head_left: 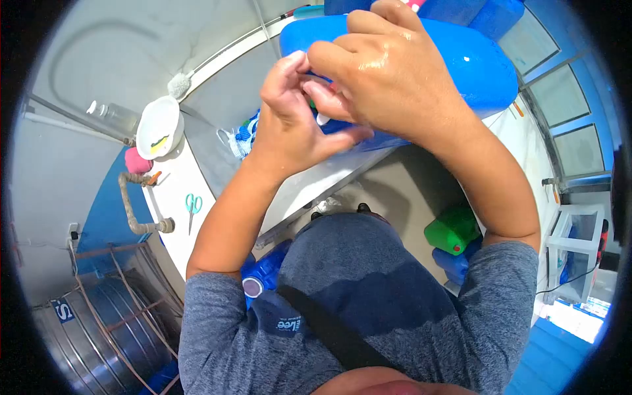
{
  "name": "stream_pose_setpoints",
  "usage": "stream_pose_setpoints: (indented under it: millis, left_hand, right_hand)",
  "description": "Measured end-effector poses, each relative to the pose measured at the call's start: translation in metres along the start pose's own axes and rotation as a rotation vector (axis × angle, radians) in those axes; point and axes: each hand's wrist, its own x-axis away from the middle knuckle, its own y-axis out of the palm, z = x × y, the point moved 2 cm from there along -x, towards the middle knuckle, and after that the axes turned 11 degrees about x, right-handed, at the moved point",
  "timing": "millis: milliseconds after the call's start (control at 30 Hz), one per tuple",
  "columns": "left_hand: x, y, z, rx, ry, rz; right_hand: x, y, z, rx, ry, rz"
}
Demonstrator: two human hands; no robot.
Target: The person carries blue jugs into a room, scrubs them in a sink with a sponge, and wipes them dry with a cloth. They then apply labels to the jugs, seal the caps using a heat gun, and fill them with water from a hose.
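Note:
My right hand (388, 72) is closed over the near left part of a large blue jug (477, 69), its knuckles wet and shiny. Curled beside it, my left hand (286, 122) has its thumb stretched across toward my right wrist and its fingers near the right thumb. Between the hands a small white bit (322, 120) shows, with specks of red and green. What the fingers grip is mostly hidden behind them. Blue-and-white plastic packaging (242, 139) lies just left of my left wrist.
On the white ledge at left are teal scissors (192, 205), a white basin (161, 125), a pink object (137, 160) and a clear bottle (117, 117). A pipe (128, 204) juts out there. Below stand a green container (453, 230) and a blue bottle (264, 276).

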Motion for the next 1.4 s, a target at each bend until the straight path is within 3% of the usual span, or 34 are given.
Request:
stream_pose_setpoints:
  millis: [33, 100, 133, 167, 200, 233, 267, 333, 400, 433, 467, 500, 567, 633, 667, 733, 867, 900, 933, 967, 1000, 1033, 1067, 1133, 1167, 1200, 1233, 1267, 1300, 1333, 1367, 1400]
  left_hand:
    - [-0.001, -0.003, -0.001, 0.006, 0.004, -0.009]
    - [0.000, -0.013, -0.011, 0.305, -0.360, -0.074]
    - [0.000, -0.019, -0.025, 0.471, -0.448, -0.020]
    - [-0.007, -0.021, -0.027, 0.633, -0.494, 0.072]
    - [-0.012, -0.026, -0.032, 0.448, -0.370, 0.001]
    - [-0.019, -0.031, -0.041, 0.259, -0.246, -0.066]
    - [-0.025, -0.035, -0.057, 0.245, -0.243, -0.054]
    - [-0.033, -0.039, -0.098, 0.332, -0.308, -0.106]
    - [-0.038, -0.052, -0.140, 0.415, -0.394, -0.109]
    - [-0.040, -0.058, -0.162, 0.511, -0.480, -0.113]
    - [-0.040, -0.063, -0.185, 0.492, -0.482, -0.110]
    - [-0.038, -0.068, -0.210, 0.480, -0.529, -0.047]
    - [-0.030, -0.074, -0.256, 0.448, -0.576, 0.019]
    - [-0.022, -0.080, -0.299, 0.140, -0.819, -0.064]
    - [-0.024, -0.079, -0.307, 0.121, -0.820, -0.057]
    - [-0.026, -0.073, -0.327, 0.031, -1.125, 0.122]
    - [-0.018, -0.075, -0.393, -0.006, -1.297, 0.166]
    - [-0.005, -0.077, -0.420, 0.206, -1.356, 0.375]
    - [0.006, -0.077, -0.436, 0.420, -1.390, 0.590]
    - [0.006, -0.072, -0.425, 0.412, -1.400, 0.596]
    - [-0.003, -0.060, -0.401, 0.326, -1.499, 0.514]
    - [-0.011, -0.049, -0.379, 0.239, -1.593, 0.430]
    - [-0.018, -0.044, -0.367, 0.227, -1.601, 0.435]
    - [-0.024, -0.034, -0.349, 0.404, -1.675, 0.415]
    - [-0.017, -0.031, -0.346, 0.397, -1.676, 0.422]
    - [-0.015, -0.031, -0.344, -0.107, -1.333, 0.086]
    - [-0.013, -0.028, -0.337, -0.563, -0.926, -0.232]
    - [-0.013, -0.022, -0.320, -0.569, -0.714, -0.393]
    - [-0.008, -0.018, -0.306, -0.568, -0.501, -0.549]
    - [0.004, -0.017, -0.301, -0.359, -0.602, -0.575]
    - [0.022, -0.012, -0.294, -0.012, -0.810, -0.311]
    - [0.034, -0.015, -0.285, -0.093, -0.916, -0.174]
  right_hand:
    - [0.003, -0.001, 0.006, 0.005, 0.010, -0.001]
    - [0.026, -0.001, 0.048, 0.109, 0.385, -0.045]
    - [0.079, 0.014, 0.093, 0.325, 0.463, -0.051]
    - [0.133, 0.014, 0.109, 0.290, 0.650, 0.150]
    - [0.180, 0.016, 0.118, 0.248, 0.831, 0.356]
    - [0.222, 0.018, 0.122, -0.160, 1.328, 0.661]
    - [0.260, 0.020, 0.117, -0.109, 1.478, 0.623]
    - [0.319, 0.052, 0.101, -0.308, 1.780, 0.487]
    - [0.349, 0.091, 0.082, -0.474, 1.782, 0.196]
    - [0.372, 0.109, 0.077, -0.543, 1.637, -0.036]
    - [0.335, 0.101, 0.059, -0.308, 1.415, -0.139]
    - [0.315, 0.106, 0.051, -0.329, 1.410, -0.135]
    - [0.283, 0.116, 0.042, -0.607, 1.376, 0.115]
    - [0.240, 0.117, 0.031, -0.738, 1.310, 0.093]
    - [0.219, 0.110, 0.030, -0.764, 1.280, -0.008]
    - [0.219, 0.123, 0.030, -0.872, 1.208, -0.042]
    - [0.190, 0.146, 0.033, -1.064, 1.170, -0.157]
    - [0.178, 0.158, 0.030, -0.921, 0.970, -0.117]
    - [0.163, 0.175, 0.028, -0.930, 0.934, -0.086]
    - [0.144, 0.180, 0.030, -0.977, 1.033, -0.192]
    - [0.136, 0.202, 0.032, -0.901, 0.993, -0.204]
    - [0.121, 0.213, 0.039, -0.949, 1.034, -0.390]
    - [0.110, 0.234, 0.042, -0.921, 1.029, -0.433]
    - [0.097, 0.275, 0.053, -1.004, 0.978, -0.648]
    - [0.091, 0.297, 0.054, -0.988, 0.948, -0.724]
    - [0.089, 0.323, 0.051, -0.994, 0.939, -0.725]
    - [0.089, 0.350, 0.044, -0.992, 0.758, -0.639]
    - [0.083, 0.369, 0.042, -0.985, 0.578, -0.552]
    - [0.071, 0.379, 0.046, -0.993, 0.569, -0.557]
    - [0.057, 0.390, 0.048, -0.907, 0.472, -0.613]
    - [0.041, 0.397, 0.049, -0.820, 0.373, -0.663]
    - [0.019, 0.393, 0.057, -0.727, 0.309, -0.663]
